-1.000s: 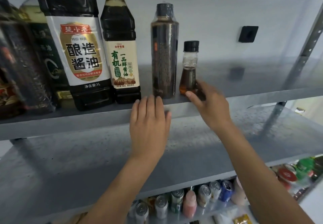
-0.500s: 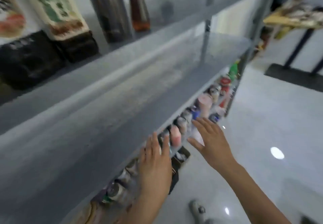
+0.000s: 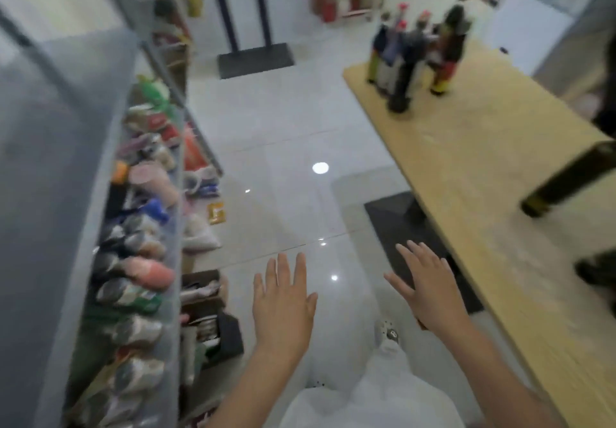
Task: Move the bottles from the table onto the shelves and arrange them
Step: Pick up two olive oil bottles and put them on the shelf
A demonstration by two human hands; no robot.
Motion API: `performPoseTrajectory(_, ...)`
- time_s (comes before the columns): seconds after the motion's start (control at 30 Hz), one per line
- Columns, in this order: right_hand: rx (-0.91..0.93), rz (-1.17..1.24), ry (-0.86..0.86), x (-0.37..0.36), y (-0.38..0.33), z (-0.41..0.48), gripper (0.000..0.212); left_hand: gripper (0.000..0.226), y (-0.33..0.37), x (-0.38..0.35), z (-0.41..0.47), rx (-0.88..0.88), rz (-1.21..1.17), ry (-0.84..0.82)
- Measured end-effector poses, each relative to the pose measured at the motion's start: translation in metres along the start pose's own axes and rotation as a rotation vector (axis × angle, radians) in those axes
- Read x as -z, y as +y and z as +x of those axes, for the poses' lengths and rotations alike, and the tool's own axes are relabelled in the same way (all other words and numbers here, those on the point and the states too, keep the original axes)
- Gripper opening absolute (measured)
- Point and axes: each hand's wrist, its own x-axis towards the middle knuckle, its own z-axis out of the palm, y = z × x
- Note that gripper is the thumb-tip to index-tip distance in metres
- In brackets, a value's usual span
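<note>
Both hands are empty, held out flat with fingers straight and spread, palms down over the floor (image 3: 283,147). The left hand (image 3: 283,304) hangs above the pale tiles. The right hand (image 3: 430,291) is beside it, apart from it, in front of the near edge of the table (image 3: 483,194) and above the table's dark base (image 3: 400,224). Neither hand touches anything. Below them show a white trouser leg and a shoe (image 3: 388,331).

The table runs along the right side. A cluster of bottles (image 3: 413,57) stands upright at its far end, close together, well away from the hands; the blur hides their labels. A dark bottle (image 3: 566,177) shows at the table's right edge, partly cut off by the frame.

The grey shelves (image 3: 50,160) run along the left side. Cans (image 3: 133,260) and other blurred packages crowd a lower shelf. More goods lie on the floor at the foot of the shelves.
</note>
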Motion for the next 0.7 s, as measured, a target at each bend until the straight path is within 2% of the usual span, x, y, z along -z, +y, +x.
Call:
performPoseTrajectory(0.2,-0.308,0.103,0.139,0.027,0.086,-0.045,0.06,0.064,0.09,0.014,0.027,-0.302,0.052,0.007)
performPoseTrajectory(0.4,-0.548,0.217,0.25,0.041,0.171,-0.085,0.061,0.065,0.188,0.019,0.04,-0.511,0.043,-0.011)
performPoseTrajectory(0.57,-0.695,0.325,0.297,0.057,0.247,-0.113,0.063,0.066,0.274,0.021,0.043,-0.641,0.042,-0.033)
performPoseTrajectory(0.7,-0.749,0.483,0.406,0.079,0.297,-0.124,0.066,0.072,0.344,0.024,0.05,-0.747,-0.069,-0.064)
